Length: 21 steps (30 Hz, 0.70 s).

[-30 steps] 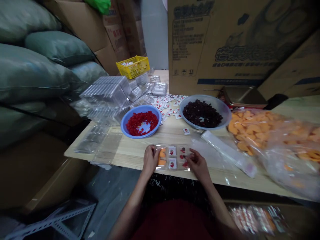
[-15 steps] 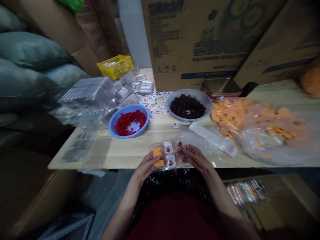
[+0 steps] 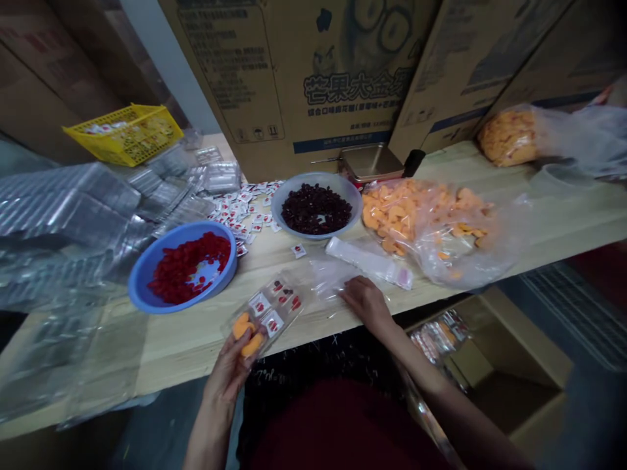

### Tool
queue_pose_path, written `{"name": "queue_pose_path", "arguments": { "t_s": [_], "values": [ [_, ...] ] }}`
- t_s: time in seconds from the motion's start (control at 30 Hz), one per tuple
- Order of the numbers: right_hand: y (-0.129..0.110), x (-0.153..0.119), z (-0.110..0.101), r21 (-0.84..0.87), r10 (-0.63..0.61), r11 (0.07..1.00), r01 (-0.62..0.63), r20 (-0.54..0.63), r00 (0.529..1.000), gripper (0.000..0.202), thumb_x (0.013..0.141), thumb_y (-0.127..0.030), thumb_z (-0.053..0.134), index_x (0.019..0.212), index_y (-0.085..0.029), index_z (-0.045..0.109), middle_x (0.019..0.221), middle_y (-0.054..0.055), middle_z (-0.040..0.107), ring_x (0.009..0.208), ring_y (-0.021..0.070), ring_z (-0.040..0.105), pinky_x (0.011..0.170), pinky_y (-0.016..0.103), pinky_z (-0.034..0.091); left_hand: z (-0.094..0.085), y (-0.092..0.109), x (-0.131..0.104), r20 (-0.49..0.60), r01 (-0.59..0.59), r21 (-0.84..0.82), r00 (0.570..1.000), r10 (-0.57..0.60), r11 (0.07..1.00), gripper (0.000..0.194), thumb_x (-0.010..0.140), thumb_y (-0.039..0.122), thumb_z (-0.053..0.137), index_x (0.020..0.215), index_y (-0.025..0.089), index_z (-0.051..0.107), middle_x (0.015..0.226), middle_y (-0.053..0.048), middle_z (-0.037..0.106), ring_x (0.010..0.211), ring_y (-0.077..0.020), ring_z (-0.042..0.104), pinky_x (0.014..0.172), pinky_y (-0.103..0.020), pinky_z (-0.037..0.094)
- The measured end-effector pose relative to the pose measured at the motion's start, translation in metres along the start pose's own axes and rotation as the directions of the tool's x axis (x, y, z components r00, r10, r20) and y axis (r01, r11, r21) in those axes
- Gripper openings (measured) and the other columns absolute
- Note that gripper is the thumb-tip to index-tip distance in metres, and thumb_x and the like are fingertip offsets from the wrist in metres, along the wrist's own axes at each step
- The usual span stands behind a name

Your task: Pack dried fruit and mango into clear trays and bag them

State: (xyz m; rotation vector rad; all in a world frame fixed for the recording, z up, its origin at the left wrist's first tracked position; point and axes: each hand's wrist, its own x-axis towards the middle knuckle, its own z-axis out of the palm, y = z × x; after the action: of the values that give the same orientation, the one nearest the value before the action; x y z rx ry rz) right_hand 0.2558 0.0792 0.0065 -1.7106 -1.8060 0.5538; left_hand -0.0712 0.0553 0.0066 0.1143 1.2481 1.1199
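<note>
My left hand (image 3: 232, 365) is closed on the near left end of a clear plastic tray (image 3: 287, 313), which is tilted at the table's edge. Inside the tray are orange pieces (image 3: 252, 344), two white sachets with red prints (image 3: 272, 322) and several small red and dark pieces. To the right, my right hand (image 3: 367, 301) has its fingertips together on a thin clear plastic bag (image 3: 328, 274) lying on the table. Just beyond that hand lies a white roll or stack of plastic film (image 3: 365, 260).
A blue basin (image 3: 140, 277) holds red pieces; a pale bowl (image 3: 279, 209) holds dark ones. Orange pieces fill an open bag (image 3: 392, 212). Loose sachets (image 3: 238, 209), stacked clear trays (image 3: 63, 202) and a yellow basket (image 3: 132, 140) stand left. Below right is a cardboard box (image 3: 529, 346) with packed trays.
My right hand has let go of the tray and moved onto the clear plastic bag. My left hand keeps the tray, now tilted and turned. The view has swung to the right.
</note>
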Motion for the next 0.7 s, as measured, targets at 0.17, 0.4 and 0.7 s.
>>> {"name": "queue_pose_path", "arguments": {
  "t_s": [0.17, 0.4, 0.7],
  "values": [
    [-0.037, 0.033, 0.038, -0.409, 0.118, 0.911, -0.055, 0.131, 0.984, 0.037, 0.087, -0.045, 0.066, 0.104, -0.012, 0.065, 0.111, 0.017, 0.062, 0.107, 0.0308, 0.055, 0.083, 0.037, 0.051, -0.006, 0.000, 0.002, 0.013, -0.034, -0.047, 0.999, 0.035, 0.998, 0.037, 0.084, 0.000, 0.057, 0.118, 0.014, 0.062, 0.092, -0.008, 0.075, 0.080, -0.0207, 0.075, 0.067, -0.028, 0.064],
    [-0.044, 0.072, 0.043, -0.451, 0.225, 0.888, -0.088, 0.260, 0.939, 0.027, 0.089, -0.010, 0.046, 0.104, -0.009, 0.068, 0.109, 0.019, 0.067, 0.103, 0.0282, 0.063, 0.082, 0.033, 0.048, -0.013, -0.003, -0.005, 0.069, -0.051, -0.095, 0.996, 0.057, 0.994, 0.030, 0.080, -0.002, 0.061, 0.105, 0.015, 0.066, 0.093, -0.008, 0.075, 0.082, -0.0217, 0.075, 0.069, -0.030, 0.064],
    [-0.021, 0.089, 0.031, -0.195, 0.133, 0.979, -0.065, 0.363, 0.922, 0.010, 0.074, -0.009, 0.065, 0.068, -0.016, 0.069, 0.080, 0.007, 0.072, 0.078, 0.0191, 0.064, 0.071, 0.026, 0.043, -0.010, 0.002, -0.012, 0.042, -0.048, -0.148, 0.998, 0.054, 0.988, 0.039, 0.082, 0.002, 0.063, 0.118, 0.016, 0.061, 0.094, -0.007, 0.075, 0.081, -0.0201, 0.075, 0.063, -0.023, 0.063]
  ]
}}
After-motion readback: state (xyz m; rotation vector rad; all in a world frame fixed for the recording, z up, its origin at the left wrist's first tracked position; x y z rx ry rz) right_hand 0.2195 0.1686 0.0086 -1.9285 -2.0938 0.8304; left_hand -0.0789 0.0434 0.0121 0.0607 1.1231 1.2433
